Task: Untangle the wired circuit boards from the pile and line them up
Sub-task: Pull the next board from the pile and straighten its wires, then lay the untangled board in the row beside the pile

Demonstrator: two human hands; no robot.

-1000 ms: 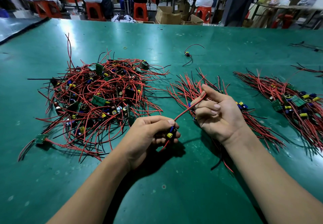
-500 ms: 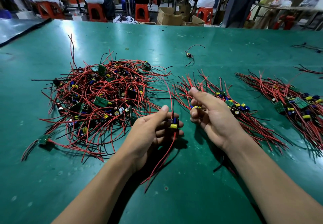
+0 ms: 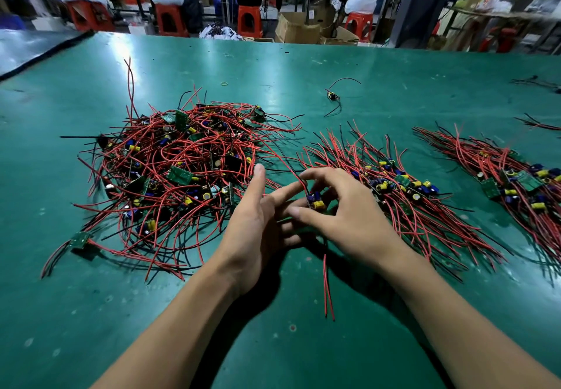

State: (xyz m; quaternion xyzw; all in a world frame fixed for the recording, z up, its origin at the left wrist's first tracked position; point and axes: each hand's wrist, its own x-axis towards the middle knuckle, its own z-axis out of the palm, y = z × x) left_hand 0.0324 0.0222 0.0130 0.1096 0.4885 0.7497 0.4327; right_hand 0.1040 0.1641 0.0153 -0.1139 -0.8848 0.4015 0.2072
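A small circuit board (image 3: 315,201) with blue and yellow components is pinched in the right hand (image 3: 349,221), whose fingers are curled over it from above while the thumb is set beneath. Its red wires (image 3: 326,285) trail out from under the hands toward the person and lie on the green table (image 3: 91,312). The left hand (image 3: 258,231) is held open just beside the right one, thumb raised and fingers stretched out straight toward the board. Whether they touch it cannot be told.

To the left of the left hand, a tangled pile (image 3: 182,170) of boards and red and black wires is spread on the table. Under and beyond the right hand, a lined-up row (image 3: 397,183) of boards is laid out with the wires fanned to both sides. A second row (image 3: 516,182) is seen well to the right of it. Farther from the hands, a lone board (image 3: 332,96) with black wires lies apart, and a small rubber band (image 3: 224,83) is seen left of it. Past the far edge of the table, orange stools (image 3: 249,21) and cardboard boxes (image 3: 296,29) are visible.
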